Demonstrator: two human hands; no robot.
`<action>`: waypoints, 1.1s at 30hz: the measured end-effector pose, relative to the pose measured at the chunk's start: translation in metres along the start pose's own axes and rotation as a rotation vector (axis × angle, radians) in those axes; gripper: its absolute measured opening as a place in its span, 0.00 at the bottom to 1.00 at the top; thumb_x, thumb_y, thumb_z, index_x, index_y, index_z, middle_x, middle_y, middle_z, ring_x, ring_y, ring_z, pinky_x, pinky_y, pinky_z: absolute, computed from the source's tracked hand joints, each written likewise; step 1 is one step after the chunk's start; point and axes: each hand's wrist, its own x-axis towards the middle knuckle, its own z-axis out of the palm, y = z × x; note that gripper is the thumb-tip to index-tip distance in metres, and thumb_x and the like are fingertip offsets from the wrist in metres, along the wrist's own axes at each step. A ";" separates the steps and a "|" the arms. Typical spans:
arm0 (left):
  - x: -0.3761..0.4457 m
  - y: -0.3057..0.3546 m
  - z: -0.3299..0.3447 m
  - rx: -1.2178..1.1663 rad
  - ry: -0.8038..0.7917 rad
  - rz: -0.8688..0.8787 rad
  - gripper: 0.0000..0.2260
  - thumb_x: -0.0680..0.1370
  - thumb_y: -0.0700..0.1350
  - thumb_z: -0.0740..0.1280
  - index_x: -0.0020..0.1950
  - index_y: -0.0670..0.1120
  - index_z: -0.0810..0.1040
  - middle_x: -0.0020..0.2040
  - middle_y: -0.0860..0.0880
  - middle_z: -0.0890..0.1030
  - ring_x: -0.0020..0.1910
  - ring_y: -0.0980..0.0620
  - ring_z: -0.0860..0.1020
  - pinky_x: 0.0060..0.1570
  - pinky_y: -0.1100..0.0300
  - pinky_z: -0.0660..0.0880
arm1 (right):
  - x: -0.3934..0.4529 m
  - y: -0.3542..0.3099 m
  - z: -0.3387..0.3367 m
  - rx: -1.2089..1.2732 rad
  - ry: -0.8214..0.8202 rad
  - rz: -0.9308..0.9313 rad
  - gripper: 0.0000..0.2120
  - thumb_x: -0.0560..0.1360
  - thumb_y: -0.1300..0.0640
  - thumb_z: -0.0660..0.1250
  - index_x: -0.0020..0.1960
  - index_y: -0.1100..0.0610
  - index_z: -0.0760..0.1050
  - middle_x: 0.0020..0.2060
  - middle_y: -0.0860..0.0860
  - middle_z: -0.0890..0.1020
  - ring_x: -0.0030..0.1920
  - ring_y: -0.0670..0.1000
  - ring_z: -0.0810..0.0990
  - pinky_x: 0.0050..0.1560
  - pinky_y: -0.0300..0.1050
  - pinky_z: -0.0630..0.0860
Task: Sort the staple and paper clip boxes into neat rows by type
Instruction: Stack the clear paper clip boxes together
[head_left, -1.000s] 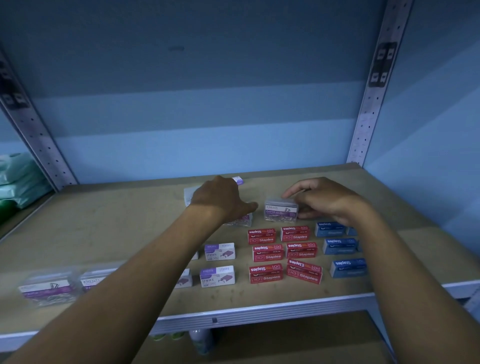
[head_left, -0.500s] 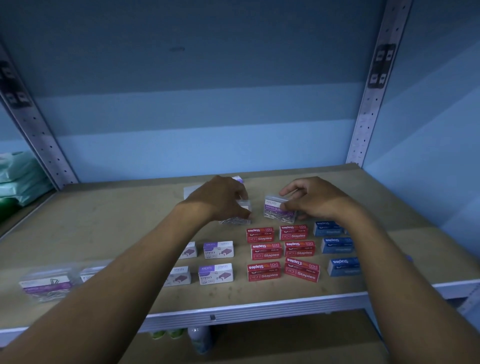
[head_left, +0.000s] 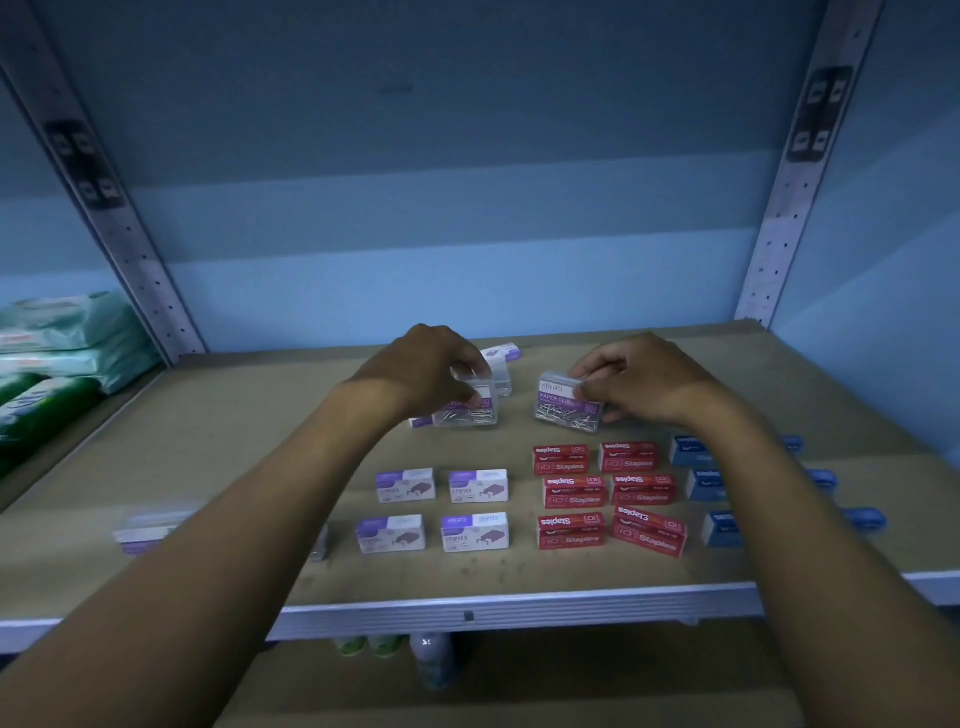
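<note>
My left hand (head_left: 423, 371) grips a clear paper clip box (head_left: 467, 413) at the middle of the shelf. My right hand (head_left: 641, 376) grips a second clear paper clip box (head_left: 566, 405), tilted up at its far edge. Nearer me lie white-and-purple staple boxes (head_left: 478, 486) in two rows, red staple boxes (head_left: 574, 491) in three rows, and blue staple boxes (head_left: 701, 486) partly hidden by my right forearm. Another clear paper clip box (head_left: 148, 532) lies blurred at the front left. A white-and-purple box (head_left: 504, 353) sits behind my left hand.
The brown shelf board (head_left: 234, 467) has a metal front lip (head_left: 519, 605). Perforated uprights (head_left: 130, 234) stand at both back corners. Green packets (head_left: 57, 364) are stacked beyond the left upright. Bottles (head_left: 431, 657) show on the level below.
Both hands have closed on the two clear paper clip boxes and lifted their far edges slightly. The left hand's fingers, earlier spread over its box, now pinch it.
</note>
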 end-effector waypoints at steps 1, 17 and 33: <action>-0.005 -0.007 -0.005 0.000 0.006 -0.020 0.15 0.72 0.45 0.76 0.58 0.52 0.83 0.55 0.53 0.83 0.48 0.56 0.78 0.52 0.59 0.75 | 0.000 -0.005 0.004 -0.004 -0.006 -0.015 0.08 0.74 0.58 0.75 0.52 0.52 0.84 0.48 0.49 0.86 0.43 0.49 0.87 0.43 0.43 0.85; -0.115 -0.108 -0.072 0.067 0.079 -0.216 0.16 0.70 0.43 0.77 0.57 0.49 0.84 0.54 0.50 0.84 0.43 0.59 0.78 0.45 0.70 0.72 | -0.002 -0.120 0.113 -0.023 -0.144 -0.260 0.08 0.71 0.56 0.76 0.51 0.49 0.85 0.42 0.44 0.86 0.41 0.46 0.86 0.48 0.45 0.84; -0.154 -0.148 -0.073 0.161 0.013 -0.286 0.16 0.70 0.45 0.77 0.58 0.52 0.84 0.53 0.53 0.84 0.44 0.61 0.77 0.38 0.75 0.66 | -0.003 -0.154 0.183 -0.052 -0.300 -0.294 0.07 0.72 0.58 0.75 0.48 0.49 0.84 0.42 0.45 0.86 0.42 0.46 0.86 0.45 0.45 0.85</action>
